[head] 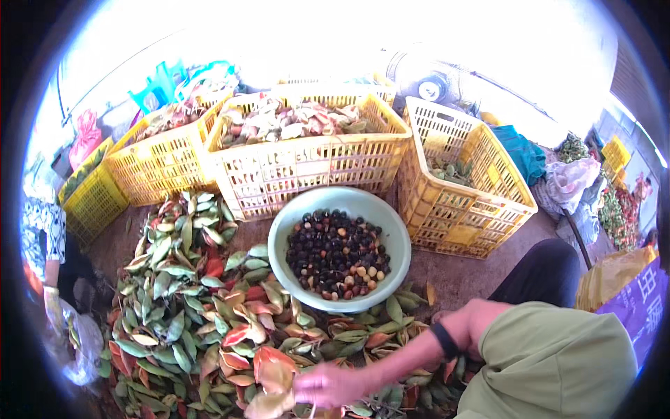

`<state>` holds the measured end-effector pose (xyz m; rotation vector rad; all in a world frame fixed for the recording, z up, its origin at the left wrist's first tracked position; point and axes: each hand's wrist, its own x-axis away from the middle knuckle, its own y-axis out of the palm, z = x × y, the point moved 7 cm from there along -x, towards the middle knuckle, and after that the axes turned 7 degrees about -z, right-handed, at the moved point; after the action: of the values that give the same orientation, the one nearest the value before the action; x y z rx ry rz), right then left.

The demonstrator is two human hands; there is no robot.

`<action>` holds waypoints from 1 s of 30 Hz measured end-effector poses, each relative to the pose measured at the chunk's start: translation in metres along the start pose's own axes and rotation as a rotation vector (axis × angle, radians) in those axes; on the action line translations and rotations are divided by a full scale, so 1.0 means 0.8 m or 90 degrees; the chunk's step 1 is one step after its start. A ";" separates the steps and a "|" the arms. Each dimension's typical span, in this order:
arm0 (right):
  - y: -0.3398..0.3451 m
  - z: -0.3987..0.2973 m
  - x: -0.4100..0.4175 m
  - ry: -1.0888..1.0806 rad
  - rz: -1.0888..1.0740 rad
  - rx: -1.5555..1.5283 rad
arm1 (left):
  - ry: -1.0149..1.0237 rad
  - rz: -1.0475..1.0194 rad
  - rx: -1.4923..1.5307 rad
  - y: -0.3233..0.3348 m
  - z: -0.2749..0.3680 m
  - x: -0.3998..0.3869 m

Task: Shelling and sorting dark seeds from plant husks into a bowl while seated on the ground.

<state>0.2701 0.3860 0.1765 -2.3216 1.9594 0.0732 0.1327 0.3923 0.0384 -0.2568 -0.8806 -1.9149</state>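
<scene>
My right hand (pixel 327 385), a dark band on its wrist, reaches in from the right over a heap of green and red seed pods (pixel 178 314). Its blurred fingers grip a split, pale-and-orange seed pod (pixel 276 372) spread wide at the bottom of the view. My left hand is out of view. Beyond the heap stands a pale green basin (pixel 282 220), its bottom covered with dark, round seeds (pixel 335 251) and several peeled, cream-coloured ones (pixel 361 271).
Yellow plastic crates (pixel 309 173) with opened husks stand behind the basin; another crate (pixel 466 209) at right holds some pods. A gloved person (pixel 49 235) sits at far left by a plastic bag (pixel 86 340). A purple-and-yellow sack (pixel 628 298) lies at right.
</scene>
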 end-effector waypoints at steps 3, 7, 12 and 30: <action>-0.125 -0.059 -0.022 0.210 0.084 -0.008 | -0.004 0.026 -0.012 -0.009 0.000 0.004; -0.324 -0.161 -0.080 0.011 0.285 0.382 | 0.032 0.064 -0.003 -0.044 0.017 0.015; -0.514 -0.268 -0.117 0.019 0.398 0.890 | 0.104 0.066 0.120 -0.079 0.011 0.058; 0.057 0.124 0.009 0.334 -0.126 -0.747 | 0.483 -0.052 -0.651 0.112 0.073 0.063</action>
<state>0.2293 0.3822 0.0755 -3.5221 2.2200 0.9059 0.1722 0.3732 0.1485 -0.0613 0.6309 -2.1399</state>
